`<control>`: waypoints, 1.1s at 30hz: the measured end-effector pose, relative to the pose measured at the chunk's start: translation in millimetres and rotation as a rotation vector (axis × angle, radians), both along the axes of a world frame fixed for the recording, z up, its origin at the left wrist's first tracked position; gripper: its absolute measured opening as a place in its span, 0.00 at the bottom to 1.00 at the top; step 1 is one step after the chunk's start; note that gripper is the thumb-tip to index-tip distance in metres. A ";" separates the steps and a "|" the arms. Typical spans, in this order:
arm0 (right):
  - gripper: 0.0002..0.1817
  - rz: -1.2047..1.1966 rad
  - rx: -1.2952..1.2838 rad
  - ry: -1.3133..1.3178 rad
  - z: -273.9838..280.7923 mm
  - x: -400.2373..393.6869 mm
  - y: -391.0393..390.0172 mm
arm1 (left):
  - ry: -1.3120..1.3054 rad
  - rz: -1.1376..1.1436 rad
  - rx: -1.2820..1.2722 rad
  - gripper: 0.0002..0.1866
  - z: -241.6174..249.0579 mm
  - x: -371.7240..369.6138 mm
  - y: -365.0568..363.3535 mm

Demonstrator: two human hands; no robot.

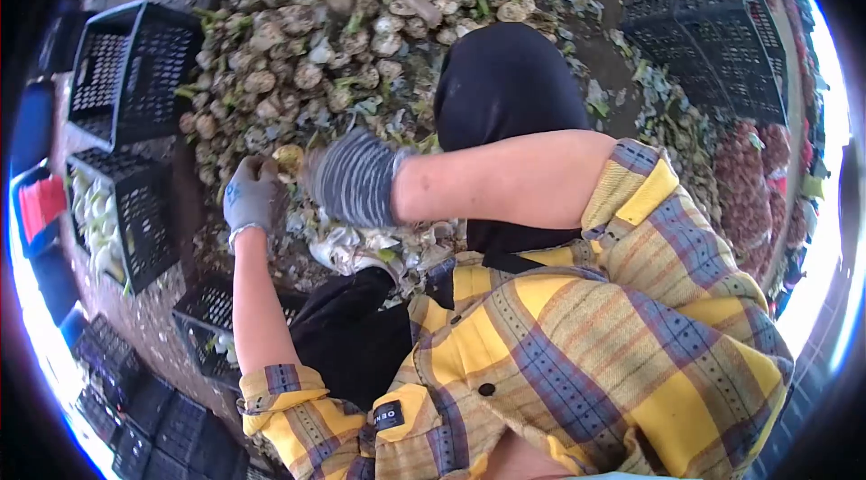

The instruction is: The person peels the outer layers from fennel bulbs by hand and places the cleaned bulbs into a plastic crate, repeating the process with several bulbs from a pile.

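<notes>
From my end of the feed, the thing I'd worry about is the squeeze between the two hands. The left hand (251,194), in a grey glove, has its fingers curled in and looks to be pinching a bulb (289,159) at its tips, and the right hand (350,178), in a striped glove, sits just beside it. That one's fingers are smeared with blur, so I can't tell if they're spread or pressed together, or if there's a blade in there. If there is, I reckon a slip would go straight at the left fingertips. Loose gloves could also let something that round twist or pop out, and with the pile (271,74) right behind, a dropped one would be a pain to pick out again. There's also a tool with a wooden handle (413,2) lying on top up there, which imo could slide if the heap shifts.

As for looks: the bulb is between the hands, over the near edge of the heap, roundish, yellowy brown, partly hidden by the right glove. Can't make out its roots or stalk. The scraps (343,250) below are pale, papery and crumpled
</notes>
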State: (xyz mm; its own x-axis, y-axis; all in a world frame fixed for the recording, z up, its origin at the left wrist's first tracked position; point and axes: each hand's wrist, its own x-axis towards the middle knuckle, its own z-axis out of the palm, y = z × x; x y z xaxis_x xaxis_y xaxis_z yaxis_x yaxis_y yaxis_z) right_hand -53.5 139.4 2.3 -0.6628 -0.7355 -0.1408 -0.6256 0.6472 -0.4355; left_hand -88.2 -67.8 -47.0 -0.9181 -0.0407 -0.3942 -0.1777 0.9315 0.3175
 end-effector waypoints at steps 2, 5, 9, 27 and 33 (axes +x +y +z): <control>0.20 -0.025 -0.079 0.139 -2.7 -2.0 -2.7 | 0.015 0.038 0.086 0.17 20.5 12.9 4.9; 0.23 -0.106 -0.140 -0.003 9.5 -5.8 -6.8 | 0.140 0.017 0.192 0.18 47.9 31.7 16.5; 0.19 -0.119 -0.237 -0.038 1.6 -7.7 -18.1 | 0.078 0.241 0.569 0.18 66.3 54.9 25.2; 0.25 -0.384 -0.528 -0.760 -4.4 -39.9 -24.6 | 0.136 0.696 1.328 0.33 44.9 69.8 25.7; 0.18 -0.471 -0.651 -0.950 3.1 -31.0 -32.5 | 0.421 0.734 1.212 0.22 42.9 68.7 26.3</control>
State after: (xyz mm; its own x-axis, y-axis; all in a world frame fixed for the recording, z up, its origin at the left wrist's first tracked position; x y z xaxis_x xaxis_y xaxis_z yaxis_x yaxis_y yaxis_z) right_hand -84.5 106.9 5.3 -0.7159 -0.5672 -0.4072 0.3472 0.2168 -0.9124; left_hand -19.5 -41.5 -4.0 -0.8909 -0.3841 -0.2423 -0.1809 -0.1891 0.9651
